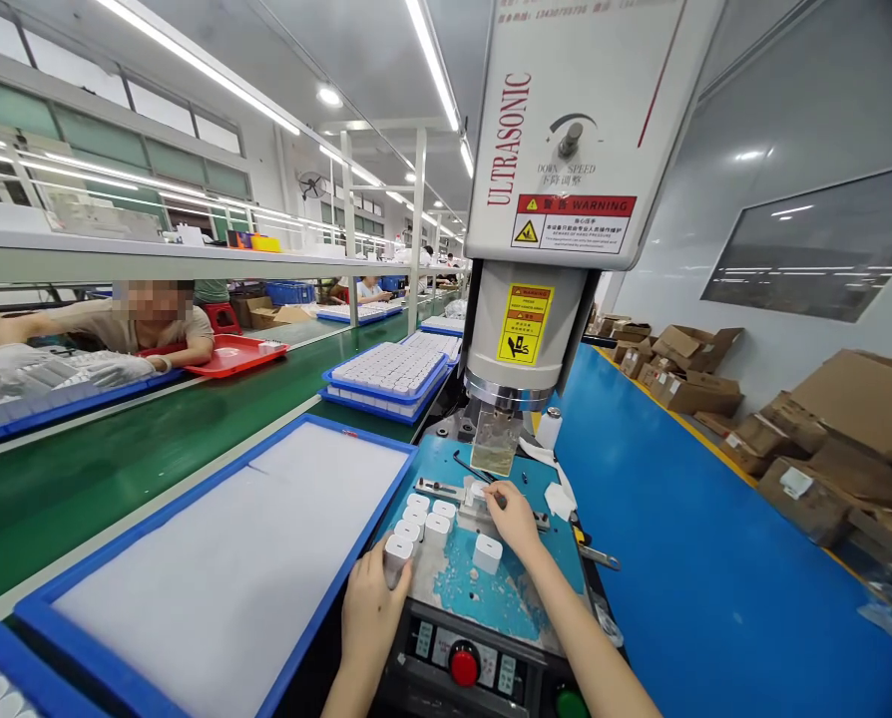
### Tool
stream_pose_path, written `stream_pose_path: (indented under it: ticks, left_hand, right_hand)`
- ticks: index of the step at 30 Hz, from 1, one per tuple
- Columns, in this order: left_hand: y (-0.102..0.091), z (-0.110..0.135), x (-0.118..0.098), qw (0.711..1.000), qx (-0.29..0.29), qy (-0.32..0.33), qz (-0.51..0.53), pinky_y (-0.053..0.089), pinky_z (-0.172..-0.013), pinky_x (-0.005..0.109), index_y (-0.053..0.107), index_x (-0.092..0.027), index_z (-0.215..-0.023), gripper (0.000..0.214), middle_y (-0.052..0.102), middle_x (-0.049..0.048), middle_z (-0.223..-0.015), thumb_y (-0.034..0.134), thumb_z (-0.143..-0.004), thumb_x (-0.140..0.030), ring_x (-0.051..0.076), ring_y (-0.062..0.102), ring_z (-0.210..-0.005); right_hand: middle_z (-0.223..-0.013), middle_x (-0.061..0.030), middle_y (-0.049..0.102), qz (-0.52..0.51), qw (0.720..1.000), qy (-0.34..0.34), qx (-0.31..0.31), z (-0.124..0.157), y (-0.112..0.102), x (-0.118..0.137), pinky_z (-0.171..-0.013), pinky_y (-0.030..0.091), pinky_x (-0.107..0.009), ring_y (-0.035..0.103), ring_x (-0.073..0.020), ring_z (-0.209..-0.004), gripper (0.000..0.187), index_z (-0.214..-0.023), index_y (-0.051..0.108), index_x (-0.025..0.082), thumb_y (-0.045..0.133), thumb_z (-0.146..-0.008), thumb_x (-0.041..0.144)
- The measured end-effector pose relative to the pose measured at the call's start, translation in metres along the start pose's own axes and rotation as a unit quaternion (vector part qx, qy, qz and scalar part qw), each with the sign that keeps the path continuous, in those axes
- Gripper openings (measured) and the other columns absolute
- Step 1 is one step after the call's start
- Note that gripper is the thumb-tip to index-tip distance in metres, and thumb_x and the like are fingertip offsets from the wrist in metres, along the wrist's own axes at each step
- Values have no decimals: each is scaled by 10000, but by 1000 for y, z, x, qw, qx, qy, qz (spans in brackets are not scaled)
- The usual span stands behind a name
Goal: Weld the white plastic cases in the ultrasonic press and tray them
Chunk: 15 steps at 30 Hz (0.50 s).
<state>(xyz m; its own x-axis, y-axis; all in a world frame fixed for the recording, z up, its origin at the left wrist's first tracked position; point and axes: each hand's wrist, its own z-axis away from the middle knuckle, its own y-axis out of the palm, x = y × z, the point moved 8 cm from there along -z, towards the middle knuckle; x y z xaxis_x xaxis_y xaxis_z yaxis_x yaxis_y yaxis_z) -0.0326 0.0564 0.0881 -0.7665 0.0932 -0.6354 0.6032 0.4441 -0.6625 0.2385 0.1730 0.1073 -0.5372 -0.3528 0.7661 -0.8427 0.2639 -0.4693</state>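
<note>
My left hand is closed round a small white plastic block at the near left edge of the blue machine plate. My right hand rests with pinched fingers at the metal fixture under the welder's clear horn; what the fingers hold is too small to make out. Several more white blocks stand on the plate between my hands, and one white block stands alone near my right wrist.
The ultrasonic welder head towers over the plate, with a red button on its front panel. A blue-rimmed white tray lies to my left. Stacked trays of white parts sit behind it. Another person works across the green conveyor. Cardboard boxes line the right.
</note>
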Motion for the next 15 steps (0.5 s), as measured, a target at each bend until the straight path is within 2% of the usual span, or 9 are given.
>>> stream_pose_path:
  ticks: [4, 7, 9, 11, 13, 15]
  left_hand:
    - [0, 5, 4, 1000, -15, 0, 0, 481, -885, 394, 551, -175, -1114, 422, 612, 119, -1123, 491, -836, -487, 266, 563, -1073]
    - [-1, 13, 10, 999, -37, 17, 5, 485, -889, 392, 522, -174, -1113, 391, 608, 116, -1112, 506, -840, -455, 256, 575, -1060]
    - [-3, 18, 15, 997, -56, 39, 18, 502, -847, 369, 501, -183, -1097, 329, 613, 100, -1070, 494, -859, -411, 236, 597, -1009]
    - [-3, 22, 20, 993, -72, 81, 37, 511, -803, 340, 497, -199, -1023, 207, 610, 86, -1033, 468, -876, -342, 216, 608, -970]
    - [-1, 23, 23, 984, -94, 138, 54, 514, -778, 316, 495, -210, -920, 88, 607, 77, -1000, 448, -876, -270, 199, 613, -942]
    - [1, 22, 25, 973, -125, 186, 60, 519, -751, 308, 487, -214, -831, 55, 609, 70, -939, 444, -862, -229, 190, 620, -889]
  right_hand:
    - [-948, -93, 637, -11, 999, 30, -11, -1, -6, -1, -693, 515, -348, 622, -230, -836, 237, -854, 668, 199, 515, -816, 375]
    - [-1035, -110, 616, -25, 998, 52, -35, 18, -22, 0, -710, 517, -344, 610, -232, -888, 304, -979, 644, 200, 464, -859, 414]
    - [-1109, -119, 588, -24, 996, 53, -71, 48, -40, 0, -785, 505, -366, 581, -250, -987, 325, -1040, 617, 210, 441, -882, 433]
    - [-1155, -115, 566, 7, 992, 23, -126, 90, -58, 1, -884, 467, -403, 529, -277, -1097, 300, -1054, 606, 232, 468, -880, 433]
    - [-1181, -115, 552, 64, 985, -12, -160, 135, -67, -1, -903, 449, -442, 501, -306, -1141, 266, -1058, 606, 256, 483, -878, 408]
    - [-1158, -115, 574, 125, 976, -58, -167, 171, -63, -3, -872, 460, -471, 533, -323, -1098, 239, -1057, 615, 279, 502, -869, 374]
